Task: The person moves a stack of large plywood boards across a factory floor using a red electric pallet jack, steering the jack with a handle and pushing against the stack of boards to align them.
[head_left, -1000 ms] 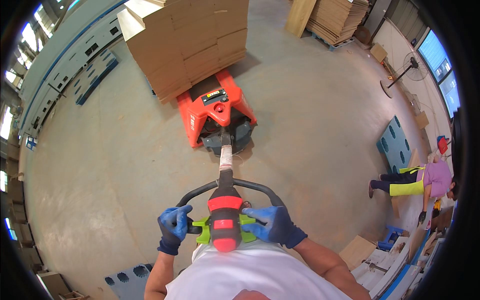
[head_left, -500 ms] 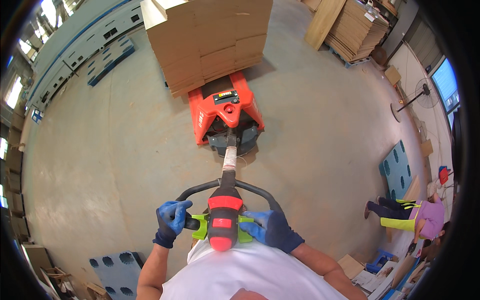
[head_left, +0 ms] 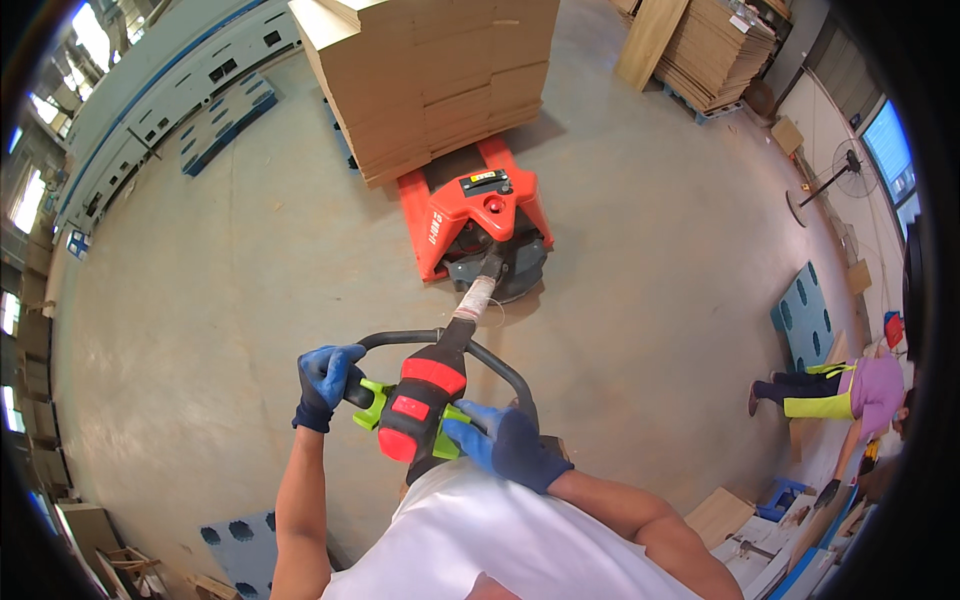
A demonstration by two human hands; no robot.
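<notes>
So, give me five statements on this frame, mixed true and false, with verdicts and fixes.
1. The left grip is closed on the handle. True.
2. The right grip is raised well clear of the controls. False: its fingers lie at the right green lever.
3. The brown stack stands beyond the pallet truck, seen from the wearer. True.
4. The standing fan is at the left edge of the view. False: it is on the right, near the wall.
5. The co-worker on the right wears a purple top. True.
</notes>
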